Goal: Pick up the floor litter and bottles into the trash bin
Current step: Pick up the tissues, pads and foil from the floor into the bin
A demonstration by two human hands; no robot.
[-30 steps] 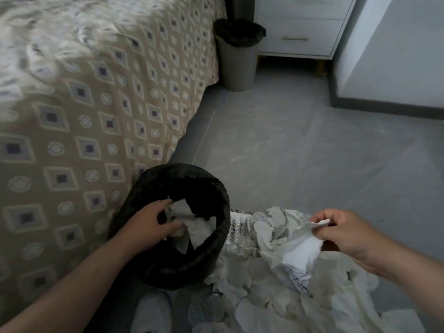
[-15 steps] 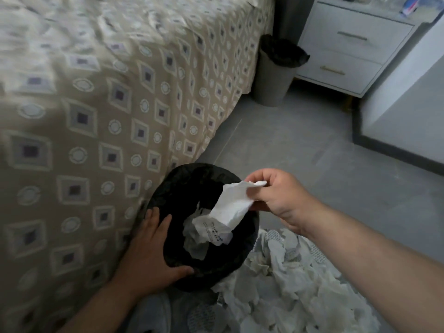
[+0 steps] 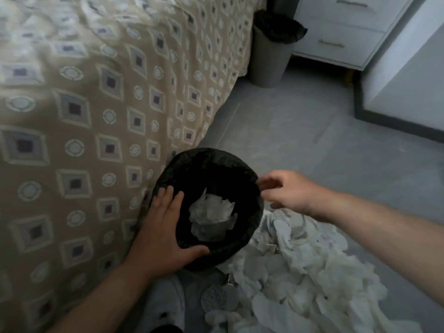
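Resting on the left rim of the trash bin (image 3: 249,239), the left hand (image 3: 163,227) lies with its fingers straight and spread over the black liner (image 3: 192,162), the thumb stretched along the lower rim. It presses on the bin and grips nothing. The right hand (image 3: 288,191) hovers at the bin's right rim, fingers loosely bent and pointing toward the opening, with nothing between them. Its fingertips are blurred, and whether they touch the liner cannot be told. The two hands are apart, one on each side of the bin's mouth.

The trash bin stands at the centre of the frame, slightly below the middle, on the grey floor (image 3: 312,140). It is just beside the hanging edge of the bed (image 3: 84,116), whose tan cover with squares and circles fills the left half of the frame. Inside the bin, crumpled paper (image 3: 211,217) lies in a pale heap low against the dark liner. At the lower right of the frame, a litter pile (image 3: 300,272) of white tissue and printed scraps spreads over the floor, its upper edge touching the bin's side beneath the right forearm.

In the upper part of the frame, right of centre, a second bin (image 3: 269,56), grey with a dark bag, stands at the bed's corner, just beside a white drawer cabinet (image 3: 341,32).
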